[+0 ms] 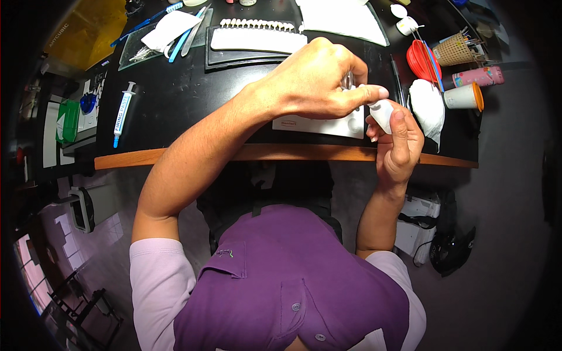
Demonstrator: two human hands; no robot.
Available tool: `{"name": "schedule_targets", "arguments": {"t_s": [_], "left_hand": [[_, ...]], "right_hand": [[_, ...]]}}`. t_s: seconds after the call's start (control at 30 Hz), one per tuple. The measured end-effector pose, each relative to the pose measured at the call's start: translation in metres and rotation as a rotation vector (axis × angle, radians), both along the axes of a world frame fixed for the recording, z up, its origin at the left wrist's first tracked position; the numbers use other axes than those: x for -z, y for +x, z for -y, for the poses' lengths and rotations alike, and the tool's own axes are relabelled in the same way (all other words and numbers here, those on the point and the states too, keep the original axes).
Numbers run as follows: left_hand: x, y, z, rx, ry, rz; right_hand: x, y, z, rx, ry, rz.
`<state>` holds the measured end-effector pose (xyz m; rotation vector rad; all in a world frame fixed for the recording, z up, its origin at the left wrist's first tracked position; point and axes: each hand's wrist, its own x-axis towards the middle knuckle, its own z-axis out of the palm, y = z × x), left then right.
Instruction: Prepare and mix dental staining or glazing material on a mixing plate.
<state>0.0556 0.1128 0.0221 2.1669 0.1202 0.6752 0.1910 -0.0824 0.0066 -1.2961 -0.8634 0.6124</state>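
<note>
A small white bottle (381, 114) is in my right hand (402, 140), tilted, with the thumb on its near side and the fingers behind it. My left hand (325, 79) reaches across from the left with its fingers curled. Its thumb lies at the bottle's neck. Something shiny (349, 80) shows between the left thumb and fingers; what it is and whether it is held, I cannot tell. Below both hands, a white slab (319, 126) lies on the black tabletop near the wooden front edge, partly covered by my left hand.
A row of tooth-shaped shade samples in a white holder (257, 41) lies behind my left arm. Left stands a syringe (123, 114). To the right are a crumpled white tissue (427, 108), a red container (422, 63), a white cup with orange rim (462, 97) and a woven brush holder (451, 50).
</note>
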Motion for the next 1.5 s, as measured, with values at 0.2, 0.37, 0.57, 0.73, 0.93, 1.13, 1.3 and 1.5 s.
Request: {"name": "schedule_targets", "arguments": {"t_s": [0.2, 0.37, 0.57, 0.73, 0.93, 1.13, 1.3, 1.5], "left_hand": [[-0.002, -0.001, -0.003, 0.04, -0.024, 0.007], [-0.007, -0.001, -0.002, 0.023, -0.017, 0.002], [-0.006, 0.002, -0.001, -0.043, -0.129, -0.111], [-0.016, -0.005, -0.013, -0.166, -0.302, -0.171], [-0.006, -0.019, -0.039, -0.281, -0.077, -0.051], [-0.01, -0.021, -0.041, -0.245, 0.053, -0.047], [0.003, -0.014, -0.044, -0.274, 0.33, 0.031], [0.012, -0.012, -0.045, -0.355, 0.741, 0.217]], "right_hand": [[0.002, 0.001, -0.002, 0.02, 0.001, -0.024], [0.004, 0.004, 0.0, -0.009, 0.005, -0.054], [0.005, 0.002, -0.001, 0.009, 0.002, 0.007], [-0.003, 0.01, 0.009, 0.152, -0.03, 0.092], [-0.023, 0.023, -0.001, 0.181, -0.272, 0.319], [-0.037, 0.034, -0.016, 0.133, -0.395, 0.374], [-0.039, 0.04, -0.025, 0.082, -0.416, 0.437], [-0.042, 0.04, -0.031, 0.037, -0.411, 0.503]]}}
